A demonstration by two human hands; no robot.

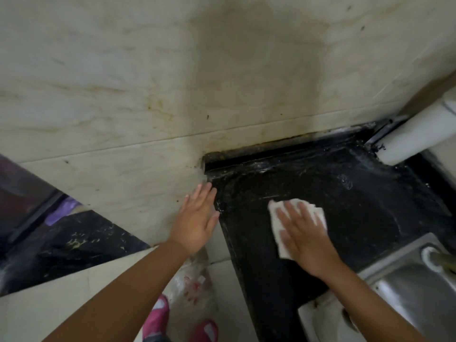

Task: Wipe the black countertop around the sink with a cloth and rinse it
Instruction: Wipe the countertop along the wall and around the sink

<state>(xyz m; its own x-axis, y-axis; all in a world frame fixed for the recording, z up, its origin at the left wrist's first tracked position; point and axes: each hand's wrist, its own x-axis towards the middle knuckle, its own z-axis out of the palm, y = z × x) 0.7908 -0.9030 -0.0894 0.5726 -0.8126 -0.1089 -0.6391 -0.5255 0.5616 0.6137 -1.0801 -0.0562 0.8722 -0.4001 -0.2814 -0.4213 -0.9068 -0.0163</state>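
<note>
**Flat hand presses cloth onto wet black surface beside the sink**

Head view: The right hand (pixel 304 239) lies flat, fingers straight and spread, pressing a folded white cloth (pixel 291 219) down on the black surface (pixel 345 206). The cloth shows above and to the left of the fingers, and a corner of it pokes out below the palm. The surface glistens with streaks of water, most of them along the back edge where it meets the pale tiled wall (pixel 172 82). The left hand (pixel 197 219) is also spread, fingers straight, its palm resting against the wall's tiled corner just left of the surface edge; it holds nothing. At lower right, the steel sink (pixel 404 292) adjoins the surface, with the base of a tap (pixel 431 257) on its rim. A white pipe (pixel 419 134) slants in the far right corner. Below, pink slippers (pixel 158 314) stand on the floor.
</note>
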